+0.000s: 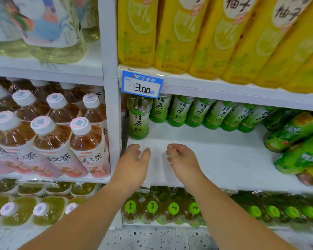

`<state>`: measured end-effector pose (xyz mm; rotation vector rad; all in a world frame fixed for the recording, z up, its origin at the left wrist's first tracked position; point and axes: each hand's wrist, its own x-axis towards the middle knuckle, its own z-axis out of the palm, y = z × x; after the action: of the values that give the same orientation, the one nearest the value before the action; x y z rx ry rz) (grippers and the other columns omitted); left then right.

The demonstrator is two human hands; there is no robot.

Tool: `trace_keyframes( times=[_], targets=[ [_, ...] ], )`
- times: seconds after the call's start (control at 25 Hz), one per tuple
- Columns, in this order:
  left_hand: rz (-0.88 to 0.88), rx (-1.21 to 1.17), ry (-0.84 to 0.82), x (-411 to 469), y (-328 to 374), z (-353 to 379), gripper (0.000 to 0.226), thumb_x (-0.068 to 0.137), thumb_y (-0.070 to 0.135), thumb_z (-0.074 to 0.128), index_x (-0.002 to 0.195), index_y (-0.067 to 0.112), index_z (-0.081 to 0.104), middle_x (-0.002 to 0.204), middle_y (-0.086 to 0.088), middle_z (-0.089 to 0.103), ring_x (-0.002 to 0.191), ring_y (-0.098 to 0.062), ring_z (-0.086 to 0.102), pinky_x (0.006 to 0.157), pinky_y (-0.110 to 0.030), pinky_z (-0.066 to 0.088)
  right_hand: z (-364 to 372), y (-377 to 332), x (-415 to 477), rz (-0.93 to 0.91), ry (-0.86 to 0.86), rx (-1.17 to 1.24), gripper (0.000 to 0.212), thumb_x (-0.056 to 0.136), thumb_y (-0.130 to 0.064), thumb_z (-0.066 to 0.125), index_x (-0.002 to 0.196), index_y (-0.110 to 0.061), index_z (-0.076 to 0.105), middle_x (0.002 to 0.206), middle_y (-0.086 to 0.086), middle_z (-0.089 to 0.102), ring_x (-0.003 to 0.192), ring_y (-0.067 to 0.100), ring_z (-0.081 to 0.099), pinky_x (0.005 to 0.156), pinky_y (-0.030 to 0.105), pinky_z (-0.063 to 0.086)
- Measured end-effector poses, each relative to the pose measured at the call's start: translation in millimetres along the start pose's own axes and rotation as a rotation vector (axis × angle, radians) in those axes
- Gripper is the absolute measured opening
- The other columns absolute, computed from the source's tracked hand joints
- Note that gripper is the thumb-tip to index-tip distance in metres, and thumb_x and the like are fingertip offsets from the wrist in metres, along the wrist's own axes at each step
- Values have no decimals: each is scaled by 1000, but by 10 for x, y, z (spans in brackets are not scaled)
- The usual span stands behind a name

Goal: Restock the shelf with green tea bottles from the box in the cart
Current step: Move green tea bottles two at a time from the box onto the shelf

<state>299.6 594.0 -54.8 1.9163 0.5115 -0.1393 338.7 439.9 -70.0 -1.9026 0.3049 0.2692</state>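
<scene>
Shelving in white fills the view, split by an upright post [112, 105] into two bays, with speckled terrazzo floor [152, 237] below. In the left bay, floral-labelled bottles [49, 24] sit on the top board, white-capped peach tea bottles [87, 141] crowd the middle board, and yellow-green bottles [49, 212] fill the one beneath.

Right of the post, a blue price tag [142, 83] reading 3.00 hangs from the front edge of the upper board, which carries tall yellow pomelo drink bottles [177, 33]. Under it lies the middle shelf [224, 159], its white surface mostly bare. One green tea bottle [138, 118] stands upright near the back left corner, just forward of a row of green tea bottles [195, 112] that lines the back edge. At the right edge, blurred green bottles [294, 130] appear tilted. Green-capped bottles [152, 207] stand on the board below.

Both bare forearms reach in over the shelf's front edge. The left hand [134, 159] hovers near the front left corner, palm down, fingers loosely bent, holding nothing. The right hand [181, 159] is just beside it, fingers drooping in a loose curl, also empty.
</scene>
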Motion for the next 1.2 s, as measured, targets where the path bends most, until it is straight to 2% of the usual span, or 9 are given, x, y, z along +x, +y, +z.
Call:
trace_keyframes(
  times=[0.12,0.24,0.4,0.48,0.6,0.68,0.76,0.92,1.2],
  targets=[
    [-68,-49,-67,-249,30,-151,43,98,51,48,130,23,57,123,3,62,111,-18,55,93,-31,36,-141,6,-386,48,-16,-6,37,96,-43,51,126,-24,61,121,-4,65,109,17,61,101,39,47],
    [-117,-33,-162,-645,39,-283,45,97,57,45,128,27,56,123,5,60,114,-19,54,94,-37,40,-346,-14,-881,113,-47,-25,37,97,-48,48,128,-28,56,119,-12,61,99,5,59,84,25,45],
    [-130,41,-258,-1293,153,-424,38,97,59,45,120,32,58,122,7,58,112,-17,51,90,-34,38,-689,-114,-1661,177,-17,-45,44,101,-48,42,136,-23,54,131,-6,58,117,13,56,96,31,45],
    [-118,52,-322,-1561,232,-432,43,97,57,46,126,28,59,121,10,59,109,-13,54,89,-31,39,-847,-147,-2063,193,1,-49,43,102,-46,42,137,-22,53,128,-7,57,117,13,54,88,24,43],
    [-64,125,-418,-2004,520,-368,34,97,58,46,120,36,58,110,17,57,91,3,53,71,-20,40,-1205,-170,-2720,244,59,-36,46,103,-46,42,143,-24,47,135,-7,52,119,9,49,89,24,35],
    [-20,145,-489,-2287,662,-311,40,97,58,45,126,33,58,119,12,57,101,-8,56,80,-29,47,-1444,-133,-3094,271,102,-3,50,102,-46,43,147,-23,42,145,-4,46,127,13,47,92,25,34],
    [42,174,-543,-2572,786,-227,46,97,58,43,132,31,56,125,12,55,113,-13,53,91,-36,44,-1715,-64,-3405,270,158,31,51,103,-43,44,148,-20,41,150,-2,43,131,14,45,94,24,34],
    [137,155,-566,-3124,1005,62,47,97,59,45,133,30,57,124,15,55,112,-7,51,93,-30,36,-2271,161,-3855,208,212,22,46,103,-41,45,145,-22,45,147,-4,48,119,2,45,93,21,34],
    [162,133,-615,-4130,1284,1257,36,96,58,47,121,36,59,112,24,57,107,-5,54,88,-29,38,-3482,830,-4488,237,276,2,48,102,-45,43,144,-22,47,141,-4,52,126,13,49,97,27,36]
  ],
)
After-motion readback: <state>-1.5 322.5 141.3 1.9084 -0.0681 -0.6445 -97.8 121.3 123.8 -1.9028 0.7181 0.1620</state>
